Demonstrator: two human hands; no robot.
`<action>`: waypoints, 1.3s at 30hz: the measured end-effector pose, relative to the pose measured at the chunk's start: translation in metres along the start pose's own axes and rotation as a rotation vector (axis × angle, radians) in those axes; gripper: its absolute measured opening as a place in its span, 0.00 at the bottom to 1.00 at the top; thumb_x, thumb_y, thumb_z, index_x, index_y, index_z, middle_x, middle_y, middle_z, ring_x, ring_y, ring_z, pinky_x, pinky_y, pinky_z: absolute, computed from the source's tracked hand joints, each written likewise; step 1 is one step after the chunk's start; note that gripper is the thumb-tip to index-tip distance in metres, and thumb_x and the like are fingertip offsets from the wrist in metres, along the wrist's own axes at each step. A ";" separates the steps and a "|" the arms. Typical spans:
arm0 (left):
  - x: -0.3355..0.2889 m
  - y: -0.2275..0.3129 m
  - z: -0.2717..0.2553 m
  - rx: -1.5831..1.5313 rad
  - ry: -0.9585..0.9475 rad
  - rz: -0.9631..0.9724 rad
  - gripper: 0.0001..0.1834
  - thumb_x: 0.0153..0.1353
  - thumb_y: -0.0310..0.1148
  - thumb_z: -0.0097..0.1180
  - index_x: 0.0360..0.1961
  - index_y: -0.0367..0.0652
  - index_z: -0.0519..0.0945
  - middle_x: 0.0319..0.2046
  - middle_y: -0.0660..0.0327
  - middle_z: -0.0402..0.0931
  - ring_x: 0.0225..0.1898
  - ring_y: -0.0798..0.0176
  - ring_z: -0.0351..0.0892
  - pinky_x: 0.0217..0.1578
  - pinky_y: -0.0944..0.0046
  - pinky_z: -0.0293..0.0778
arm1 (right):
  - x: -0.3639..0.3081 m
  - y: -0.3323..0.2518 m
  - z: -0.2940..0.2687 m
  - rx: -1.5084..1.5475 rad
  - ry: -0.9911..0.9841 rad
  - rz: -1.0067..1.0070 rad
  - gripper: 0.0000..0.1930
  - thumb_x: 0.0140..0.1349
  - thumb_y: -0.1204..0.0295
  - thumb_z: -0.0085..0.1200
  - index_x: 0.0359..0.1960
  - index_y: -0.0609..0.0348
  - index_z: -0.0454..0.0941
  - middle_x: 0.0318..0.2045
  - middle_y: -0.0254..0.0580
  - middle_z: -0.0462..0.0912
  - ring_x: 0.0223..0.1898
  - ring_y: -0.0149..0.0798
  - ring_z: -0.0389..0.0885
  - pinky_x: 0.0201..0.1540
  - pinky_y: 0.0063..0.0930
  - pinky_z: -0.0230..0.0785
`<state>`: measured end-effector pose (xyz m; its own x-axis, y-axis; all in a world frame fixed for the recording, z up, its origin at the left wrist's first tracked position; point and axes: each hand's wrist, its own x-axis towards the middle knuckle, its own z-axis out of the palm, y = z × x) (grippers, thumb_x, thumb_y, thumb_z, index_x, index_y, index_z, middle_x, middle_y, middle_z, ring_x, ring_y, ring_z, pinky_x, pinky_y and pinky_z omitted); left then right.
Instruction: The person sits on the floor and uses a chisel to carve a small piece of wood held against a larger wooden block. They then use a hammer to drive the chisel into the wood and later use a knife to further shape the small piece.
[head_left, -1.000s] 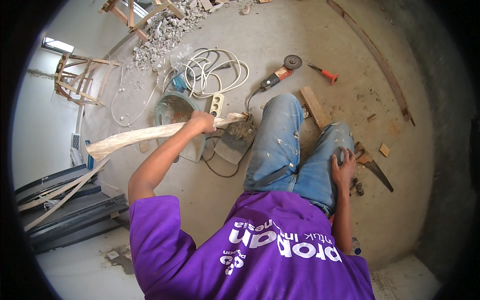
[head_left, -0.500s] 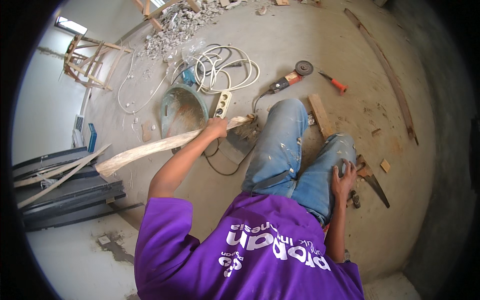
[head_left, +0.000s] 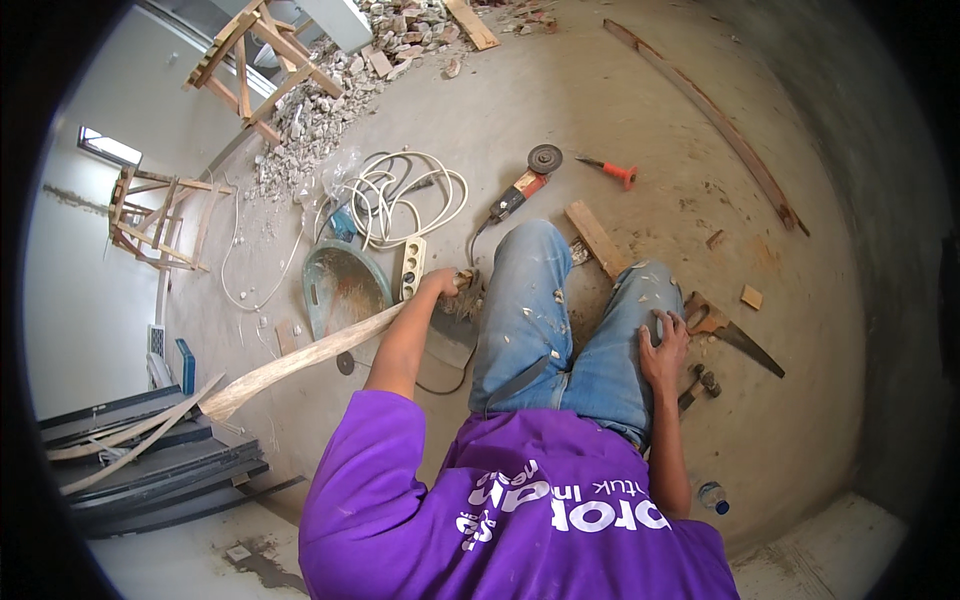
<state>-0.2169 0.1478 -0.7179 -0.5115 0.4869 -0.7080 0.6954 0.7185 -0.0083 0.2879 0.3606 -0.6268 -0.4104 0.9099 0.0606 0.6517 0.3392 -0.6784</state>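
Head view: hoe (head_left: 300, 362) grasped by left hand (head_left: 437, 284)

Across the concrete floor (head_left: 500, 105), the hoe slants toward the left edge, clasped near its blade (head_left: 455, 328). A handsaw (head_left: 738, 338) lies nearer the right edge; the right hand (head_left: 664, 352) rests, released, on the jeans (head_left: 615, 365).

The person's left grip (head_left: 437, 284), a bare hand, closes around a long pale wooden shaft (head_left: 300, 363), near its narrower end; the wider end slants toward stacked dark frames (head_left: 160, 487). The right grip (head_left: 664, 350) holds nothing and rests on the jeans (head_left: 520, 330), fingers spread, with a handsaw (head_left: 742, 343) and a hammer (head_left: 703, 382) near it. Beyond the knees, an angle grinder (head_left: 520, 193) and a red-handled chisel (head_left: 618, 174) lie on the floor (head_left: 520, 100). A power strip (head_left: 412, 266) stands between a greenish tub (head_left: 340, 288) and the left knee.
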 end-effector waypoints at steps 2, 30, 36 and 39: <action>0.001 0.001 -0.001 -0.015 -0.021 0.039 0.35 0.51 0.42 0.67 0.64 0.52 0.75 0.51 0.51 0.83 0.51 0.48 0.84 0.51 0.49 0.78 | -0.001 -0.001 -0.002 -0.002 -0.009 0.013 0.22 0.61 0.61 0.61 0.57 0.48 0.78 0.62 0.52 0.71 0.65 0.58 0.66 0.67 0.51 0.60; -0.087 0.000 -0.204 -0.594 0.407 0.408 0.44 0.57 0.45 0.71 0.69 0.41 0.65 0.48 0.55 0.78 0.44 0.59 0.80 0.48 0.59 0.80 | -0.001 0.005 0.004 0.015 0.054 0.053 0.23 0.56 0.61 0.62 0.55 0.48 0.79 0.61 0.50 0.70 0.64 0.56 0.66 0.66 0.53 0.59; -0.266 0.039 -0.325 -1.057 0.632 0.607 0.37 0.62 0.36 0.67 0.68 0.43 0.63 0.42 0.61 0.76 0.31 0.70 0.79 0.29 0.69 0.79 | 0.000 0.000 0.015 0.023 0.044 0.031 0.23 0.56 0.63 0.62 0.55 0.48 0.78 0.61 0.51 0.70 0.65 0.57 0.65 0.66 0.52 0.59; -0.328 0.058 -0.350 -1.172 0.734 0.730 0.34 0.62 0.35 0.67 0.66 0.44 0.64 0.38 0.63 0.75 0.29 0.70 0.78 0.30 0.68 0.78 | -0.002 -0.004 0.010 0.012 0.025 0.048 0.23 0.56 0.63 0.62 0.55 0.49 0.78 0.61 0.51 0.70 0.64 0.58 0.65 0.66 0.52 0.60</action>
<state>-0.1849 0.2035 -0.2391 -0.6194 0.7651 0.1757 0.3056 0.0289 0.9517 0.2794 0.3548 -0.6318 -0.3625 0.9308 0.0459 0.6629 0.2922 -0.6894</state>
